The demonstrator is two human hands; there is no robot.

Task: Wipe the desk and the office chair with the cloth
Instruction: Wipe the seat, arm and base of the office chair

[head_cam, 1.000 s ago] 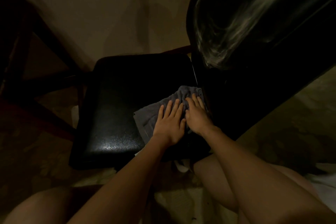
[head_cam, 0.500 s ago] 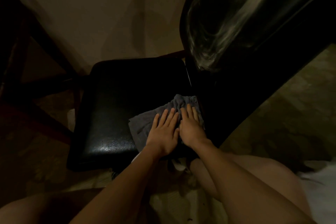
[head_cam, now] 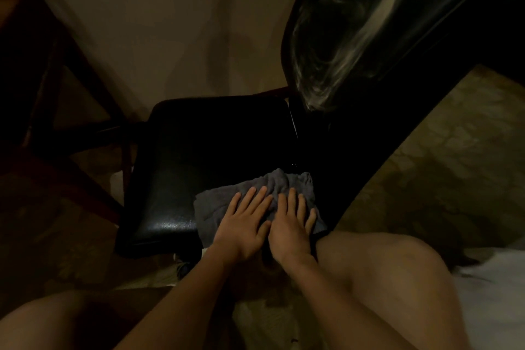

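In the head view, the chair part of the task is judged to be in hand. A grey cloth (head_cam: 211,203) is laid on the near right part of the black chair seat (head_cam: 193,156), its right edge bunched against the foot of the backrest (head_cam: 377,111). The left hand (head_cam: 244,226) and the right hand (head_cam: 289,229) are set flat on the cloth side by side, just touching. The fingers (head_cam: 251,197) are held straight and slightly spread, pressing down; nothing is pinched or gripped. The far and left parts of the seat are not covered by the cloth, and pale smeared streaks (head_cam: 341,65) can be seen on the glossy backrest. The next move is therefore judged to call for the cloth to be slid under even pressure across the rest of the seat, then carried up the backrest. A dark wooden frame (head_cam: 34,71) stands at the left; whether it is the desk cannot be told. No brand, label or writing can be read anywhere in the dim picture.
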